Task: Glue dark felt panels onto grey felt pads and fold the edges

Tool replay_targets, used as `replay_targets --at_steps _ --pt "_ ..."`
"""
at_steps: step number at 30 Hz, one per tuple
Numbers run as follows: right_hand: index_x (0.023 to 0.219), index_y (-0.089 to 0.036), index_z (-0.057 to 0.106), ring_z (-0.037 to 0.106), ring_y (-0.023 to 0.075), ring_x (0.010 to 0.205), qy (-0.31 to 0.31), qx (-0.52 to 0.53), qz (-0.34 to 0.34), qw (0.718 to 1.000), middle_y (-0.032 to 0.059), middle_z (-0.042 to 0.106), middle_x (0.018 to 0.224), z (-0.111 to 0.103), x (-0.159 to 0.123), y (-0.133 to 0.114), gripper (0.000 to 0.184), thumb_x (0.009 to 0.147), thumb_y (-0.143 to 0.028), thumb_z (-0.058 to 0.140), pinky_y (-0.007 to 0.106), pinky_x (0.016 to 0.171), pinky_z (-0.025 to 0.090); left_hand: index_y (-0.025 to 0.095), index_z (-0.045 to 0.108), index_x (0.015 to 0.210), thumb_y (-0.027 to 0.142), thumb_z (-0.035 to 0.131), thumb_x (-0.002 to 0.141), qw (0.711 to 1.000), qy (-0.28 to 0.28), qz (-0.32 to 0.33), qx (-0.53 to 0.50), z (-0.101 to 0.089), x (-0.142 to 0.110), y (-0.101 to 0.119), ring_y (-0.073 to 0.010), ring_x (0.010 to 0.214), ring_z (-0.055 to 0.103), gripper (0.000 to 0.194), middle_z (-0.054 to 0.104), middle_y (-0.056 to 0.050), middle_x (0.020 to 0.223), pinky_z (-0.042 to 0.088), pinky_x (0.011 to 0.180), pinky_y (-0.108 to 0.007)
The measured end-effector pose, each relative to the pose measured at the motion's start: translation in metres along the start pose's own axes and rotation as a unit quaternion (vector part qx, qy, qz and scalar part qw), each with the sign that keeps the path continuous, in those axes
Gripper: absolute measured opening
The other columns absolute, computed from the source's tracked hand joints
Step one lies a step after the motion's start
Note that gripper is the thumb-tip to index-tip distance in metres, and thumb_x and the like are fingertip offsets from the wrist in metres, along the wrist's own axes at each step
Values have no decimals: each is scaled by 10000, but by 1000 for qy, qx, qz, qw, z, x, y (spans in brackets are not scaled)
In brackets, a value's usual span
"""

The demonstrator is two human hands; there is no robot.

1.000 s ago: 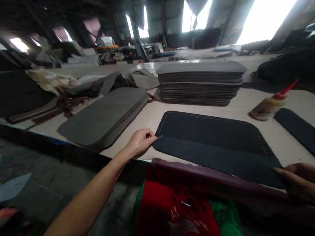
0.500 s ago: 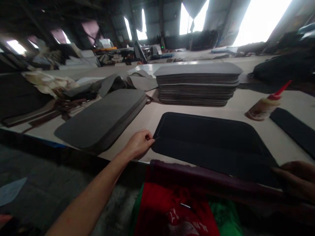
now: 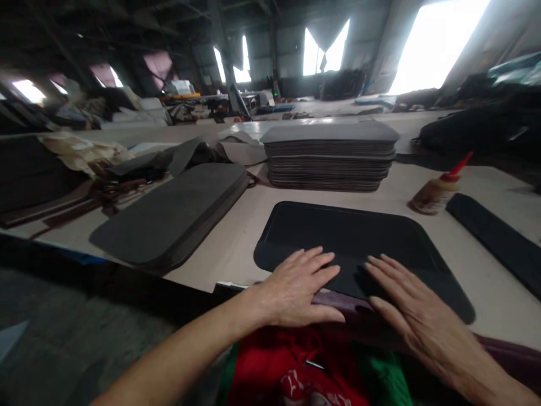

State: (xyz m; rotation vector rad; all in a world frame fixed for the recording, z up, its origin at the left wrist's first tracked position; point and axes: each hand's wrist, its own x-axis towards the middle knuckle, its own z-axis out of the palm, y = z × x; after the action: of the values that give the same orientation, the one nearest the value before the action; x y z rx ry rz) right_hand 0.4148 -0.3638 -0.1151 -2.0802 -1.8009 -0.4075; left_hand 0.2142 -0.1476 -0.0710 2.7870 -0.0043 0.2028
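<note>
Panel (image 3: 338,231) flat at near table edge, fingers released and spread

Red shirt (image 3: 270,361) nearest, then maroon cloth (image 3: 349,304) along the edge. Handling, as judged: light, even contact suits this thin, flexible-looking panel; flat fingers spread load better than pinching. Matching force on both sides should limit skewing. Near border lies close to the table edge, so pushing toward the body risks sliding or folding it; weight belongs over the supported part. Watch the rounded corners for lift.

Left hand (image 3: 291,290): palm down, fingers fanned over the near left-middle of the panel, thumb out sideways toward the right. Forearm comes in low from the left, wrist nearly straight. Right hand (image 3: 422,310): palm down too, fingers extended and angled forward-left, thumb apart, over the near right-middle. Forearm comes from lower right. Neither grasps anything. Left fingers look laid on the surface; right ones show a shadow beside them, so cannot tell if they touch or hover. Small gap between hands.

Panel sits on the pale table (image 3: 220,248), long side roughly along the edge. Low grey stack (image 3: 177,211) to its left; narrow dark piece (image 3: 494,237) to its right, bottle with red nozzle (image 3: 433,194) tilted near that. Taller stack (image 3: 329,163) behind, windows (image 3: 439,45) farthest.
</note>
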Motion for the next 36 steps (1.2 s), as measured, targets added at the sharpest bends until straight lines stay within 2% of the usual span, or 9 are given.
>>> replay_targets --at_steps 4,8,13,18,24,27,30,33,36 --pt "1490 -130 463 413 318 1420 -79 -48 -31 995 135 416 1550 15 13 -27 595 1033 -499 367 556 1122 420 206 320 1548 777 463 860 999 -41 -11 30 28 8 10 -322 1523 203 905 267 -136 1631 179 1240 -557" --pt "1502 -55 428 344 334 1457 -125 -73 20 989 181 323 1584 2 -5 -21 722 1021 -587 350 562 1146 382 253 316 1551 742 515 856 994 -42 -33 97 26 -13 -9 -326 1506 255 872 279 -95 1625 225 1225 -567" --pt "1491 -9 428 305 357 1470 -109 -97 99 984 235 320 1573 -12 -31 -1 831 986 -665 357 547 1158 369 321 264 1565 701 520 871 981 4 -67 182 22 -56 -46 -343 1476 322 831 288 -63 1621 327 1182 -564" --pt "1492 4 407 351 350 1450 -70 -132 128 980 259 358 1553 -10 -67 28 803 1011 -627 286 552 1150 374 250 257 1575 676 506 879 967 37 -99 233 20 -91 -69 -330 1464 352 853 278 -90 1626 370 1171 -529" --pt "1374 -46 547 452 387 1377 -37 -107 189 975 265 508 1445 -31 -91 69 713 1008 -601 290 581 1117 397 217 450 1494 656 413 898 955 56 -198 215 -2 -117 -86 -357 1420 421 741 406 -105 1570 343 1183 -565" --pt "1327 -96 589 523 358 1315 22 -36 292 956 218 581 1382 -63 -69 83 621 1000 -563 343 520 1126 406 310 469 1466 588 432 915 953 119 -217 175 -11 -118 -91 -349 1417 428 618 432 -25 1567 337 1195 -551" --pt "1334 -176 597 571 321 1266 62 85 401 910 139 618 1358 -84 -24 98 559 952 -559 458 463 1103 439 431 461 1432 512 476 935 967 154 -145 139 -7 -113 -95 -312 1379 480 504 457 65 1546 398 1168 -517" --pt "1353 -190 558 571 285 1268 126 219 432 866 124 585 1402 -76 24 124 580 880 -525 579 388 1064 477 381 552 1355 498 531 918 971 172 -65 154 9 -112 -105 -306 1255 593 452 572 21 1440 508 1062 -477" --pt "1410 -161 467 574 285 1257 182 240 463 834 165 525 1450 -51 63 160 716 802 -482 667 369 1007 512 356 574 1321 465 546 916 966 189 -42 172 27 -115 -122 -296 1182 639 421 624 0 1370 568 969 -458"
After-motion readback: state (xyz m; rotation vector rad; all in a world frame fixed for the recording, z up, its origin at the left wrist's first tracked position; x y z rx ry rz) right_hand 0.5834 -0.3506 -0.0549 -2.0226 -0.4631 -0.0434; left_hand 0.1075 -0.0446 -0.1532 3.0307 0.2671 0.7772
